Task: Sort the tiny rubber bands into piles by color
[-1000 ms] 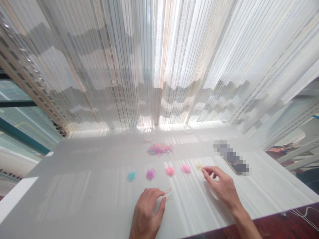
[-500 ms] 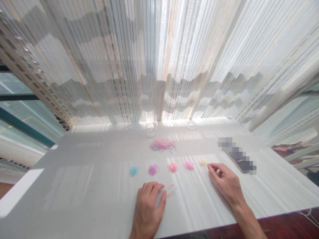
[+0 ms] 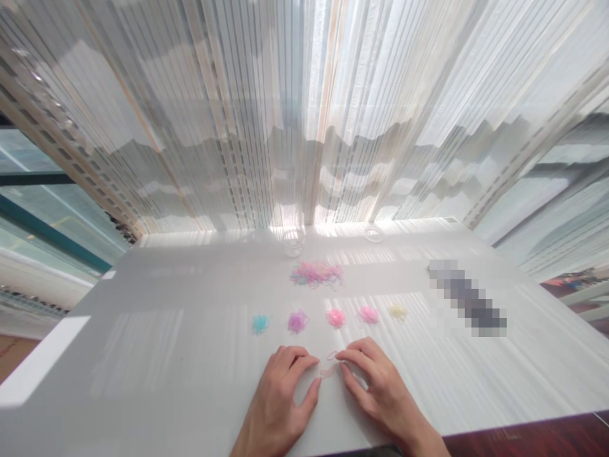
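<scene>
My left hand [image 3: 286,393] rests on the white table, thumb and index finger apart, with nothing seen between them. Facing it, my right hand [image 3: 375,387] has its fingers apart too, its index fingertip at a few loose pink bands [image 3: 328,372] that lie between both hands. Beyond the hands runs a row of small band piles: teal [image 3: 260,324], purple [image 3: 297,321], coral pink [image 3: 335,318], pink [image 3: 368,314] and pale yellow [image 3: 398,311]. A larger mixed pile [image 3: 316,273] sits behind the row.
At the back of the white table [image 3: 190,273] stand a clear round container [image 3: 294,242] and a clear lid [image 3: 373,235]. A pixelated dark object [image 3: 469,298] lies on the right. A striped curtain [image 3: 304,127] hangs behind the table.
My right hand has moved from the pale yellow pile to the loose bands near my left hand. Fewer loose bands show there, and the greenish one is no longer visible.
</scene>
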A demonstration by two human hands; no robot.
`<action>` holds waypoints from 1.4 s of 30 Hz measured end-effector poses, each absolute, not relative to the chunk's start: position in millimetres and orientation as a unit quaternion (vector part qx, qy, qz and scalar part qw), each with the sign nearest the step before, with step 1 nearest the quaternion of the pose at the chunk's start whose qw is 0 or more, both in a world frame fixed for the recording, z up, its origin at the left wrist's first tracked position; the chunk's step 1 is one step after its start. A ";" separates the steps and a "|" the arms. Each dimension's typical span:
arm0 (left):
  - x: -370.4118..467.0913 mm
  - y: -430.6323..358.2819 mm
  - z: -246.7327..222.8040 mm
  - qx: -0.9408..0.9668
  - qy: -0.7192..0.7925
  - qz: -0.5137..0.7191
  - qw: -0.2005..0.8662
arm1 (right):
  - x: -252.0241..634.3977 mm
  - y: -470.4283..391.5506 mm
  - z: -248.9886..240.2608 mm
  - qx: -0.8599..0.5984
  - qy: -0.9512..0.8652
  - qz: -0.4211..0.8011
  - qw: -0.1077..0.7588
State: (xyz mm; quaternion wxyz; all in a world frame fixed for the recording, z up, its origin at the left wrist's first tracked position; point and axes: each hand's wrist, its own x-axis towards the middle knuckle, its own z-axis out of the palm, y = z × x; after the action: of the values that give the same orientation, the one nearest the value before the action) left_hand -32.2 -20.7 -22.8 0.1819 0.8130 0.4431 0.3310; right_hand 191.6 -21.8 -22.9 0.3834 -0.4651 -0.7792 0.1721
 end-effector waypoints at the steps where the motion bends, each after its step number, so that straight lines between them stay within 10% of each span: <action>1: -32.1 -21.4 -22.9 0.814 0.441 0.332 0.180 | 191.5 -21.2 -24.6 -0.460 -0.782 0.172 0.382; 42: -31.9 -21.2 -29.6 0.812 0.422 0.369 0.166 | 173.3 -28.4 -33.2 -0.448 -0.790 0.179 0.379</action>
State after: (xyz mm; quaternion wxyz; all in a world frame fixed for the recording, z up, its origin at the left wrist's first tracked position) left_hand -31.9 -21.2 -29.6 0.1656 0.8116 0.4215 0.3692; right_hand 173.3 -28.4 -33.2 0.3792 -0.4477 -0.7896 0.1795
